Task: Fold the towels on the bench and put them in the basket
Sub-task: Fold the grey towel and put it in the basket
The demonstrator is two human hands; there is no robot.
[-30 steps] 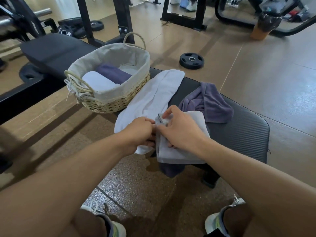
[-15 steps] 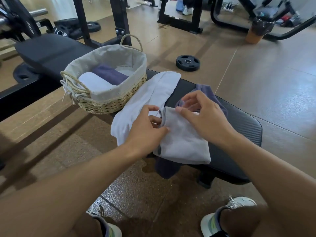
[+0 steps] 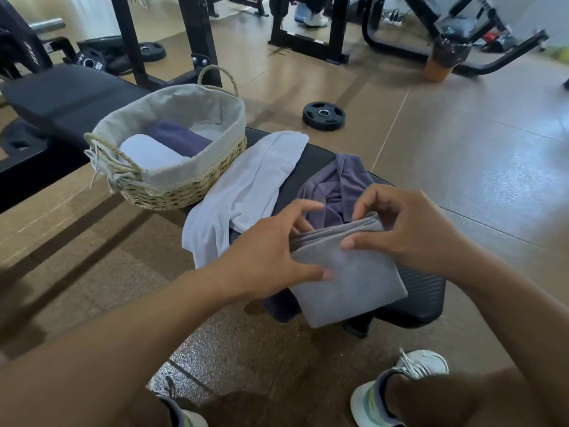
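Both bare forearms reach from the lower corners toward frame centre. The left hand [image 3: 271,245] pinches with thumb below, fingers spread; the right hand [image 3: 409,229] pinches, fingers curled.

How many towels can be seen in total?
5: gray towel in both hands, white towel and purple towel on the bench, two folded in the basket. More may be hidden.

Bright, even light, glare on the floor [image 3: 508,192]; edges bend, nearest forearms perhaps slightly soft.

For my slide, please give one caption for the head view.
Both hands, left and right, pinch a folded grey towel over the bench, near the basket.
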